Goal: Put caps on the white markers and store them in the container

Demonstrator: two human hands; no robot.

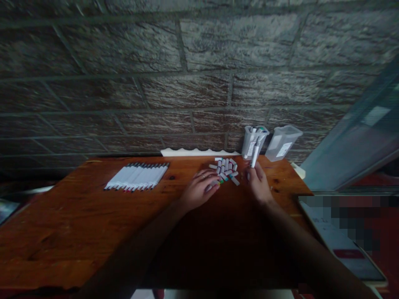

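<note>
My right hand (pixel 258 182) is closed around a white marker (pixel 254 154) and holds it upright, just in front of a clear cup (pixel 249 145) with markers in it. My left hand (pixel 199 189) rests on the wooden table (pixel 93 224), its fingertips pinching a small cap (pixel 214 182) at the edge of a pile of several loose marker caps (pixel 226 168). A row of several white markers (pixel 137 176) lies side by side at the left.
A second clear cup (pixel 282 143) stands tilted to the right of the first. A brick wall (pixel 187 83) rises behind the table. A white strip (pixel 193 152) lies along the far edge. Papers (pixel 339 241) sit at the right.
</note>
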